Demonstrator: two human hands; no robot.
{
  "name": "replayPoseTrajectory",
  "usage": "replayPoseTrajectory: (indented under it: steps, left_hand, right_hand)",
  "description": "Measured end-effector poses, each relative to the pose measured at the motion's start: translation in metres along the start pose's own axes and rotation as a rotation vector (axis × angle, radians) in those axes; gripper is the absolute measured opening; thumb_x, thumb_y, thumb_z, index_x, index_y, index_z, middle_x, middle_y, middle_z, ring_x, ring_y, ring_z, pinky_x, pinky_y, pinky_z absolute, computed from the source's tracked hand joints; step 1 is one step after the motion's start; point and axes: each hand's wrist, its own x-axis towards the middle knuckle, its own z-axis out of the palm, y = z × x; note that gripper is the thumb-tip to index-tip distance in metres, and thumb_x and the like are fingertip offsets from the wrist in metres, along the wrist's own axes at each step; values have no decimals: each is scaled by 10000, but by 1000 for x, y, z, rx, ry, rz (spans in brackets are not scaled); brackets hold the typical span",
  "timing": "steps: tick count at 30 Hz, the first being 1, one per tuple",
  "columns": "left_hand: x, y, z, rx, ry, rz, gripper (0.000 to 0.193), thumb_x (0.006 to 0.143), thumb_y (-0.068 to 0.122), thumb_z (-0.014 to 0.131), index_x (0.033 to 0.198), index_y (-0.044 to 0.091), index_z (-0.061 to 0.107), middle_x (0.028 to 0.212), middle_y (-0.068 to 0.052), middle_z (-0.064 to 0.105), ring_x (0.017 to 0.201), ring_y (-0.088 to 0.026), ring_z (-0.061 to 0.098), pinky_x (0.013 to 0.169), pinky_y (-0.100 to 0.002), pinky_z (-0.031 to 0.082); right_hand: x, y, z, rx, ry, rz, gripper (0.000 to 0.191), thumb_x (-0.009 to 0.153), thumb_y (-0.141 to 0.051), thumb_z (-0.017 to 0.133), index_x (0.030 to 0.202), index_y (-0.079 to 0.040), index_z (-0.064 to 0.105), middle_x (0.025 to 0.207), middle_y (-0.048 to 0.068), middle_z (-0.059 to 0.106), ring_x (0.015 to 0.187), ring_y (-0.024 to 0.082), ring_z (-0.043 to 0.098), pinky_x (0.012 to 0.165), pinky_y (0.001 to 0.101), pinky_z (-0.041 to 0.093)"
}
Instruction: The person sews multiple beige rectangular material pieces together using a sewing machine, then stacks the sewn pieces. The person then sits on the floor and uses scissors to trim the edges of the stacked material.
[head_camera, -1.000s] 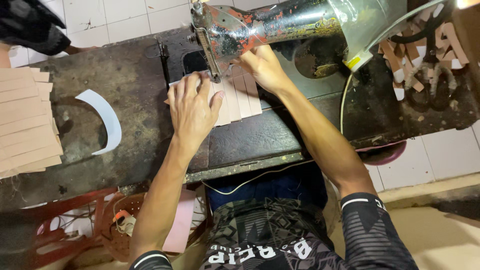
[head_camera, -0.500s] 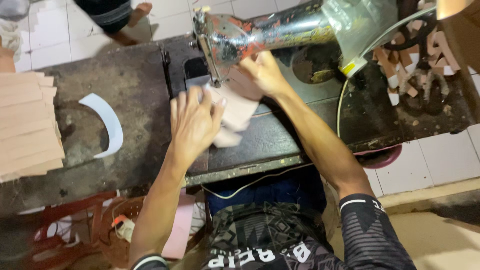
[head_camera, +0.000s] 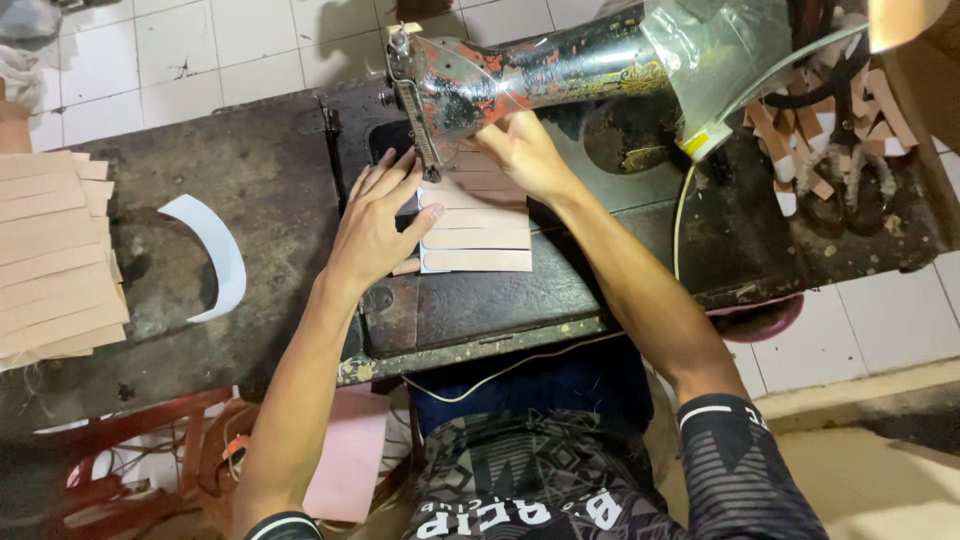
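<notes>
Several tan strips, fanned into a stack (head_camera: 50, 255), are observed at the far left of the worn dark table (head_camera: 250, 150), with a white curved piece (head_camera: 212, 252) lying just beside them; neither is touched. Further right, the left hand (head_camera: 375, 220) is laid flat, fingers spread and released, its fingertips pressing the left edge of a small panel of overlapped tan strips (head_camera: 478, 235) on the bed of the black sewing machine (head_camera: 520, 70). The right hand (head_camera: 520, 150) is placed at the panel's far end, directly below the machine head, fingers curled on the material; whether the piece is pinched or merely pressed cannot be told.

Against the picture half a second ago, a change is recorded: the panel was then lifted and blurred between the hands, and it is now seen flat, squared and in sharp view beside the needle area. A full second ago it lay further right, under both palms. It is judged that the piece has been repositioned for feeding under the needle. At the far right, a loose heap of tan and white offcuts (head_camera: 830, 150) is noted, well apart from both hands.
</notes>
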Motion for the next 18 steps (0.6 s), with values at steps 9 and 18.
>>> replayPoseTrajectory:
  steps: [9, 18]
  left_hand:
    - [1, 3, 2, 21, 38, -11, 618, 989, 328, 668, 1483, -16, 527, 1593, -177, 469, 1486, -409, 394, 1212, -542, 280]
    - [3, 3, 9, 59, 88, -37, 601, 1005, 347, 658, 1465, -24, 547, 1563, -209, 486, 1459, -411, 427, 1200, -533, 295]
  right_hand:
    - [5, 11, -5, 186, -53, -138, 279, 1084, -168, 605, 1306, 1, 600, 1201, 49, 641, 1064, 133, 606, 940, 293, 536]
    - [10, 18, -10, 351, -100, -142, 330, 1078, -183, 557, 1328, 32, 585, 1324, 91, 650, 1227, 192, 642, 1109, 363, 536]
